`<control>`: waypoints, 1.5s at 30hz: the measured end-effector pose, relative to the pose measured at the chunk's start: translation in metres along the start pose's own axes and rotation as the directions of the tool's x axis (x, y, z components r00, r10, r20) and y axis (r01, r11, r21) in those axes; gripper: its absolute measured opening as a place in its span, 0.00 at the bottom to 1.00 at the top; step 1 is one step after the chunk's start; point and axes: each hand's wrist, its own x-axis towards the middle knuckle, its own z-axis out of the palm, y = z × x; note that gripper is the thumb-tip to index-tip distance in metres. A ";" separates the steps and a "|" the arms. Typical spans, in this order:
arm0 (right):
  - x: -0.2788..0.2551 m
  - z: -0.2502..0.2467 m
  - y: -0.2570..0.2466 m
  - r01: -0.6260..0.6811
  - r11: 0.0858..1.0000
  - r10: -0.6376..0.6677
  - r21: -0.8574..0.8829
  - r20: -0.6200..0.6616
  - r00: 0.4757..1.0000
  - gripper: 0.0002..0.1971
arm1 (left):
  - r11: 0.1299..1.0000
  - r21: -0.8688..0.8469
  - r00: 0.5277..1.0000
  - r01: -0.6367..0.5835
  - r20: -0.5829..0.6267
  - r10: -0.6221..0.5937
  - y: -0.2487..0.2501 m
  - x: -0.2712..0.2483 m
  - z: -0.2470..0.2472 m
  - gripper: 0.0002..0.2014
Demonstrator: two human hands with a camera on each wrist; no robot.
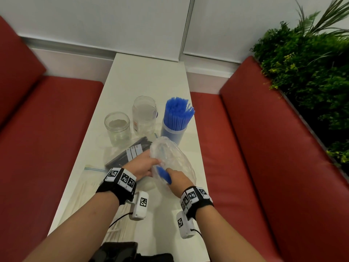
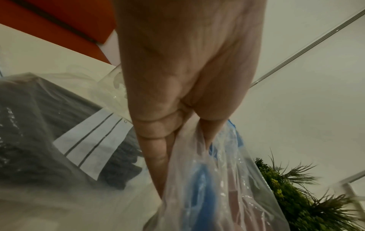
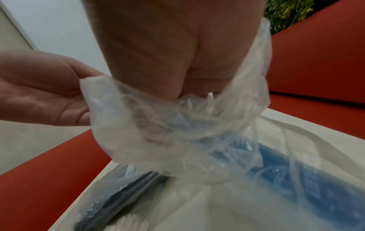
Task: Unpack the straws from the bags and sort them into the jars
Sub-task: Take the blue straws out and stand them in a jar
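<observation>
I hold a crumpled clear bag (image 1: 174, 157) above the white table (image 1: 143, 76). My left hand (image 1: 149, 164) pinches the bag's rim (image 2: 197, 203) between thumb and fingers (image 2: 158, 140). The right hand (image 1: 176, 178) reaches into the bag's mouth (image 3: 148, 125), which wraps round it and hides its fingers. It grips a short bunch of blue straws (image 1: 163, 174) inside the bag. Behind stand a low glass jar (image 1: 117, 127) and a taller clear jar (image 1: 144, 115), both empty. A third jar (image 1: 172, 134) is packed with blue straws (image 1: 178, 114).
A zip bag of black straws (image 1: 130, 154) lies under my left hand, seen close in the left wrist view (image 2: 39, 125). Another bag with white straws (image 1: 88, 184) lies at the table's left edge. Red benches (image 1: 47, 129) flank the table, and plants (image 1: 306, 72) stand at the right.
</observation>
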 end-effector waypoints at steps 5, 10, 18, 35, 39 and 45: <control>0.000 -0.006 0.009 -0.153 0.946 0.163 0.284 -0.012 0.987 0.08 | 0.999 -0.027 1.000 0.020 -0.010 -0.020 0.004 -0.003 -0.006 0.11; -0.003 -0.025 0.010 -0.088 0.888 0.135 0.452 -0.073 0.988 0.05 | 0.997 -0.067 0.992 0.027 -0.121 -0.035 0.002 -0.005 -0.007 0.11; 0.000 -0.084 -0.036 0.210 0.730 -0.124 0.650 -0.175 0.977 0.04 | 0.981 0.169 0.992 0.095 -0.094 -0.080 -0.003 -0.005 -0.004 0.12; 0.080 -0.222 -0.032 0.478 0.521 0.140 0.707 -0.623 0.769 0.20 | 0.974 0.176 0.982 0.144 -0.150 -0.118 0.000 -0.012 -0.016 0.15; 0.078 -0.256 -0.047 0.577 0.434 0.098 0.692 -0.673 0.733 0.15 | 0.976 0.147 0.977 0.158 -0.168 -0.132 0.002 -0.006 -0.017 0.15; 0.083 -0.276 -0.059 0.640 0.475 0.021 0.604 -0.735 0.678 0.17 | 0.968 0.186 0.976 0.168 -0.168 -0.137 0.005 0.004 -0.022 0.13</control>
